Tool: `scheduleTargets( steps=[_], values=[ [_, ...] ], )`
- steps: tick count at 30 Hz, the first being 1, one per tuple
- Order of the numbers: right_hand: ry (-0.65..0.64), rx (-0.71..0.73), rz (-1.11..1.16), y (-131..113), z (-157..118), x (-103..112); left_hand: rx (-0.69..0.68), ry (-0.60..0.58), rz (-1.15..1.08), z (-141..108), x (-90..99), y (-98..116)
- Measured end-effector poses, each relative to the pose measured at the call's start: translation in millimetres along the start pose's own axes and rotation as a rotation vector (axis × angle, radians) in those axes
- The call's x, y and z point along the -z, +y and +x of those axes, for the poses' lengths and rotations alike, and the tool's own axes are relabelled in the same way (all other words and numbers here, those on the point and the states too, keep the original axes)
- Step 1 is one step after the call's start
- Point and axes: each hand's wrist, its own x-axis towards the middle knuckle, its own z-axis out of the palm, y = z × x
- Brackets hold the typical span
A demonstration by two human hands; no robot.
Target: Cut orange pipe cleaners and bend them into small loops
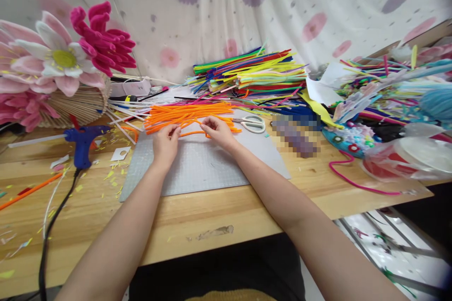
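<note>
An orange pipe cleaner (192, 134), bent into a loop, stretches between my two hands over the grey cutting mat (205, 169). My left hand (166, 143) pinches its left end, fingertips pressed together. At the other end, my right hand (219, 132) is closed on it with thumb and fingers. Just behind my hands lies a pile of orange pipe cleaners (190, 114), partly hidden by my fingers. Scissors with white handles (254, 123) rest on the mat, right of my right hand.
A blue glue gun (83, 143) with its black cord stands at left, below fabric-like flowers (63, 59). Colourful pipe cleaners (250, 73) are heaped at the back. A plastic-wrapped red and white container (406, 160) sits at right. Yellow scraps litter the wooden table (176, 225).
</note>
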Motion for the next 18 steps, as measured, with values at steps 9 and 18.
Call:
scheduleTargets(
  steps=[9,18],
  values=[
    [0.096,-0.068,0.341,7,6,5,0.444,-0.381,-0.722,-13,-14.1,22],
    [-0.083,-0.021,0.041,-1,0,0,0.489,-0.357,-0.659,-16,-15.4,27]
  ],
)
